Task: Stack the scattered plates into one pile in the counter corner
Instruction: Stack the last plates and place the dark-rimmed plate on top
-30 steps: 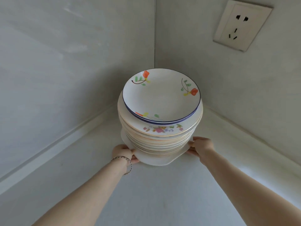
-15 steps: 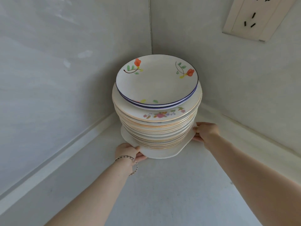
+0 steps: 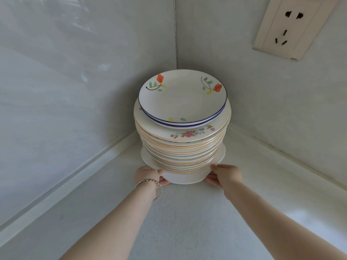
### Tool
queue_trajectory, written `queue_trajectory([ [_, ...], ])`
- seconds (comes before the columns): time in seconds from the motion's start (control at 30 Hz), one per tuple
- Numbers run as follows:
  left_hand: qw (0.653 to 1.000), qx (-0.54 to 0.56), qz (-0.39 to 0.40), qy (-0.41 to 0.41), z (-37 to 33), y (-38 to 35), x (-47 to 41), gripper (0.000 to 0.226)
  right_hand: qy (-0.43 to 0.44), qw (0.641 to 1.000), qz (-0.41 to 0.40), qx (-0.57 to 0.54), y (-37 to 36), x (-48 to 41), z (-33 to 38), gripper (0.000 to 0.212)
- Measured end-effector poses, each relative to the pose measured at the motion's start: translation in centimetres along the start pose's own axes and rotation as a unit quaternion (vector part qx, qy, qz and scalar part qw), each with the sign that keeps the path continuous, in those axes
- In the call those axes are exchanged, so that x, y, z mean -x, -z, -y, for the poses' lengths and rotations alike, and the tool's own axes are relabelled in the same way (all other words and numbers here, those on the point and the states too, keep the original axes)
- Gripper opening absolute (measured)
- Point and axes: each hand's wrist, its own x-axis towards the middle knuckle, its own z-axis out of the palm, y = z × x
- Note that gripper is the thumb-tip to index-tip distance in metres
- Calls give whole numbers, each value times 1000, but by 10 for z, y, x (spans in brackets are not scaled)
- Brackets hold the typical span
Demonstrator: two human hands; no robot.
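domestic kitchen, counter corner: a pale speckled worktop (image 3: 187, 222) is meeting two glossy light wall panels (image 3: 75, 81) along a raised moulded upstand (image 3: 97, 156); a cream wall socket (image 3: 287, 27) is sitting above the work surface, and a pile of flower-painted dinner plates (image 3: 182, 147) is standing in the corner
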Motion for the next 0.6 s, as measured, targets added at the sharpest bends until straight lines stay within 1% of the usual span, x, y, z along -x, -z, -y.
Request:
queue_trajectory([
  [0.07, 1000, -2, 0, -2, 0, 1, 1, 22, 4, 998, -6, 54, -2, 1, 4, 15],
  [0.13, 1000, -21, -8, -1, -2, 1, 7, 20, 6, 992, -4, 129, 2, 3, 3, 19],
  [0.17, 998, -57, -25, -16, -6, 0, 14, 15, 15, 985, -10, 172, 5, 7, 4, 21],
  [0.2, 993, -94, -61, -37, -11, 0, 21, 19, 39, 975, -25, 219, 10, 14, 8, 21],
  [0.23, 979, -154, -109, -79, -18, 1, 28, 31, 78, 962, -47, 256, 15, 21, 15, 22],
  [0.27, 964, -182, -138, -138, -28, 3, 39, 38, 131, 950, -73, 275, 20, 30, 25, 25],
  [0.3, 946, -187, -161, -210, -43, 6, 51, 43, 190, 936, -97, 281, 23, 42, 40, 27],
  [0.33, 922, -169, -187, -294, -59, 9, 60, 44, 250, 921, -110, 277, 24, 56, 58, 27],
  [0.37, 890, -150, -212, -375, -79, 11, 71, 44, 306, 906, -112, 270, 22, 68, 78, 27],
  [0.4, 858, -149, -222, -438, -97, 11, 78, 44, 354, 891, -105, 266, 19, 77, 97, 27],
  [0.43, 832, -175, -212, -482, -114, 9, 84, 43, 390, 875, -93, 272, 14, 82, 115, 28],
  [0.47, 816, -213, -193, -501, -128, 6, 87, 43, 410, 860, -78, 292, 6, 84, 131, 32],
  [0.5, 811, -260, -169, -497, -138, 1, 88, 45, 408, 852, -63, 322, -2, 83, 145, 37],
  [0.6, 802, -399, -101, -432, -144, -15, 90, 50, 338, 858, -18, 387, -28, 75, 166, 48],
])
